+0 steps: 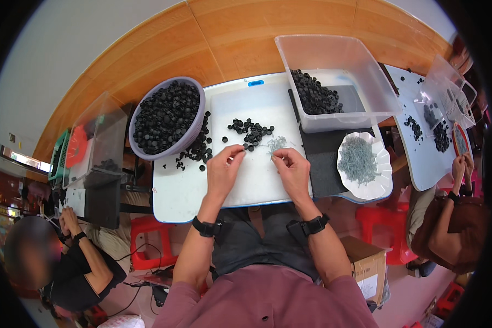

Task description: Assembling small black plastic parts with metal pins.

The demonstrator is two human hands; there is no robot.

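Above the white board on the table, my left hand (224,170) is closed in a pinch at a small round black part (246,146). My right hand (291,173) is also pinched, with its fingertips at the near side of a little pile of thin grey screws (277,143); whatever lies between them is too small to make out. A loose cluster of round black parts (252,131) lies just beyond both hands. The hands are a short way apart, and both wrists wear black bands.
A purple basket (200,112) heaped with black parts stands left, some parts spilled beside it. To the right are a clear plastic bin (339,121) with more black parts and a white scalloped dish (385,180) of screws. People sit working at tables on both sides.
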